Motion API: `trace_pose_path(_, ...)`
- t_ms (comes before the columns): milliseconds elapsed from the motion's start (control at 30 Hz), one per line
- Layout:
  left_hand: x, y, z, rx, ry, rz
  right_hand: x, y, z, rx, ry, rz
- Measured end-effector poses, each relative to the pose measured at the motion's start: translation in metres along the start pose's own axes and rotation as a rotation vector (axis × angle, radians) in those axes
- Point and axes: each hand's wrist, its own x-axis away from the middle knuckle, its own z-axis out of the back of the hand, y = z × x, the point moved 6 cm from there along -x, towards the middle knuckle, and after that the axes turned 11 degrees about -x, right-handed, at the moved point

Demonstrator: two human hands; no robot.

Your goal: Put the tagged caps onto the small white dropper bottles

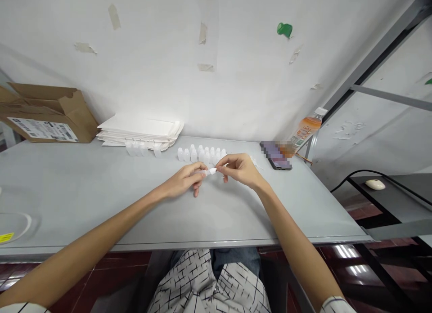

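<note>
in the head view, the left hand (182,180) sits at the centre of the frame, its thumb and fingers clamped on a small white bottle (212,171) that lies tilted on its side, the white tip pointing to the right. most of the bottle's body is hidden by the fingers. the right hand (243,170) comes in from the right of centre, thumb and forefinger brought together at that tip; i cannot tell whether they grip it or only touch it.

just behind the hands, near the middle of the frame, a cluster of white bottles (193,154) stands upright on the grey table (189,223). left of them, a few translucent white pieces (135,149) stand in front of a stack of white paper (138,126). some thin white bits (256,163) lie just beyond the right hand, too small to make out.

at the left edge of the frame is an open cardboard box (86,117) with a printed label, and at lower left a yellow tag (6,237). right of centre a phone (285,164), partly blurred, lies beside a bottle of orange drink (305,129) with a white cap. a pale computer mouse (375,184) rests at the right of the frame.
</note>
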Motion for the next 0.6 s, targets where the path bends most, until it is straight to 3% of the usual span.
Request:
trace_pose_path(233,-0.0018,-0.0030,-0.0008,0.096,-0.020,0.001,0.0000,0.0004,-0.0052,0.059,0.042,0.000)
trace_pose_path(600,-0.0039,-0.0085,-0.0002,0.274,0.037,0.061,0.0016,0.0049,-0.0108,0.141,-0.056,0.016)
